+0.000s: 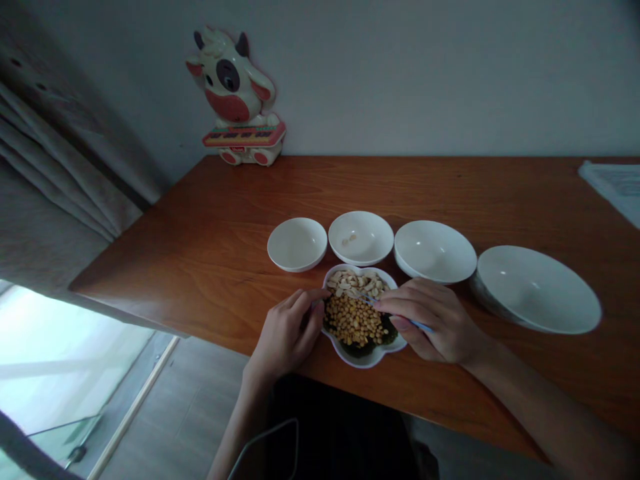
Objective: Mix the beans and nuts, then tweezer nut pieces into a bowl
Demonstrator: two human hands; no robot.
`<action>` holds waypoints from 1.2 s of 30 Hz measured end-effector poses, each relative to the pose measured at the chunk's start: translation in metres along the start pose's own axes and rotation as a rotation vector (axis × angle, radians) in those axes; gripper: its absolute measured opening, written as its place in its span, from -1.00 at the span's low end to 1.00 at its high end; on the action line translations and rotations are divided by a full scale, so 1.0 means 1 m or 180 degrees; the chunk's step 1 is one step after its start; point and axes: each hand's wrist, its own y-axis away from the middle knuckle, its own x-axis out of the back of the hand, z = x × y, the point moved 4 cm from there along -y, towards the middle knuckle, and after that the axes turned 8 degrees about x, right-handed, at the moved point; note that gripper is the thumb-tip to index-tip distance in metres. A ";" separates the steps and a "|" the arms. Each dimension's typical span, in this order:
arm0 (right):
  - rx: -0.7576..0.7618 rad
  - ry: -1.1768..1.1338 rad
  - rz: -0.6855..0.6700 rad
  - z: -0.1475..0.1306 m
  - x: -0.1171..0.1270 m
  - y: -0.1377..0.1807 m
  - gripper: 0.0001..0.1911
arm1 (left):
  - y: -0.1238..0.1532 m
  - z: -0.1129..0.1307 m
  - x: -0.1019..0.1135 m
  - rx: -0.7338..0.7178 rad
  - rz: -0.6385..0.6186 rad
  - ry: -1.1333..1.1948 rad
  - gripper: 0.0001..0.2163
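In the head view, a wooden bench (225, 227) runs back to a plain wall (400, 80), with a cow toy (243, 100) at its far left corner. Near the front edge sits a lobed dish (361, 362) holding pale split nuts (350, 283) at the back, yellow beans (355, 320) in the middle and dark green bits (363, 350) along the front and right. The person's left hand (287, 333) pinches the dish's left rim between thumb and forefinger. The right hand (433, 320) is closed around a slim blue tool (420, 325), its tip down among the nuts; the picture is too coarse to tell whether anything is caught there. Behind the dish stand four white bowls in a row: a left one (297, 245), a second (370, 243) with a couple of pale pieces (349, 239) inside, a third (435, 250) and a far right one (537, 290). The heaped beans could spill over the low rim if the dish were tipped. A nut could slip from a loose or off-centre tool grip, and a careless right forearm could knock the far right bowl.
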 end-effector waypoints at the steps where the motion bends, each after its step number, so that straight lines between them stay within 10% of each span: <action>1: -0.0024 -0.0003 -0.0003 0.000 0.000 0.000 -0.77 | 0.000 0.000 0.000 -0.0006 0.0008 -0.0002 -0.75; 36: -0.0008 0.0336 0.0095 0.003 0.011 -0.002 -0.78 | 0.000 0.000 0.000 -0.0027 0.0003 -0.0047 -0.76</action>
